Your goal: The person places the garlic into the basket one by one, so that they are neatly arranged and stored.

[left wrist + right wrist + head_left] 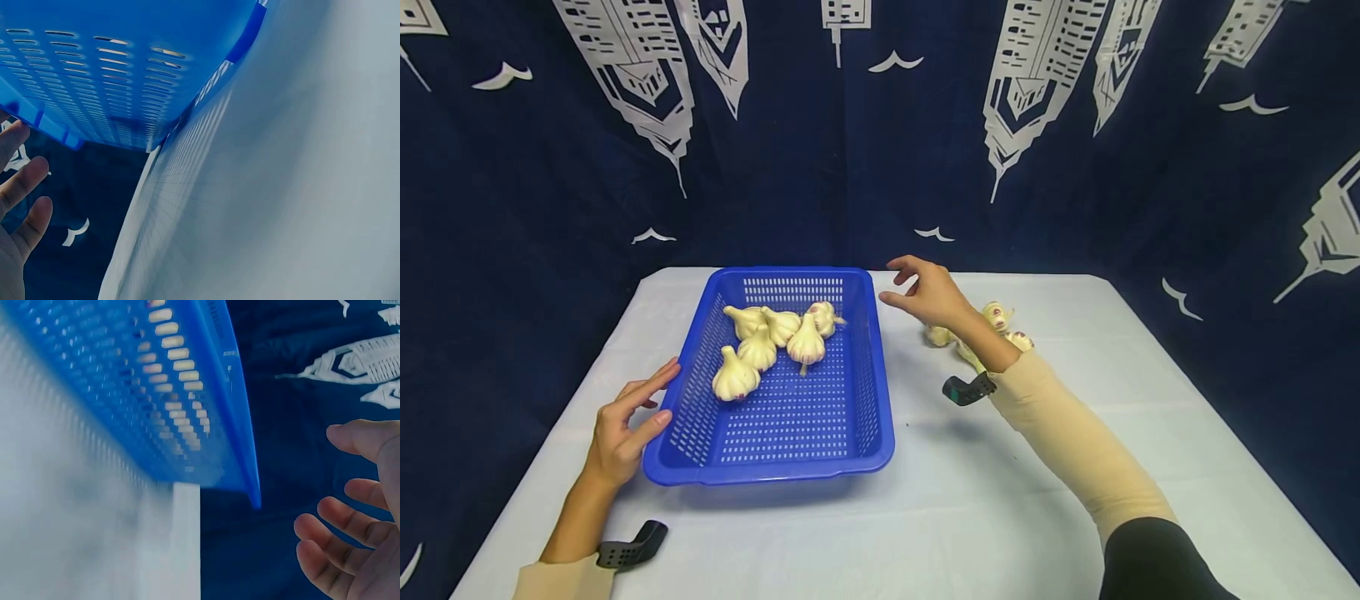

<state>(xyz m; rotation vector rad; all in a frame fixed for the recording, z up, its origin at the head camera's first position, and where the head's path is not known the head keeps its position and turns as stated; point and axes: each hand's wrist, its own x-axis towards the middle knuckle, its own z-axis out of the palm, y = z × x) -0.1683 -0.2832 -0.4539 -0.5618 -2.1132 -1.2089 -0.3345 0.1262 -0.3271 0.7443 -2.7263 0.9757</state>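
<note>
Several garlic bulbs (758, 348) lie in the far half of a blue plastic basket (880, 433) with slotted walls. My left hand (625, 425) touches the basket's left rim, its fingers fairly straight. Just beyond the basket's right rim, my right hand (928, 292) hovers with fingers loosely bent and nothing between thumb and fingertips. Behind the right forearm, more garlic bulbs (997, 315) lie on the table, partly hidden by it. In the right wrist view, a gap separates the right hand (356, 531) from the basket wall (169, 375).
A white cloth covers the table (970, 517). Behind it hangs a dark blue curtain (850, 150) with white building prints. Black wrist devices (634, 546) sit on both forearms.
</note>
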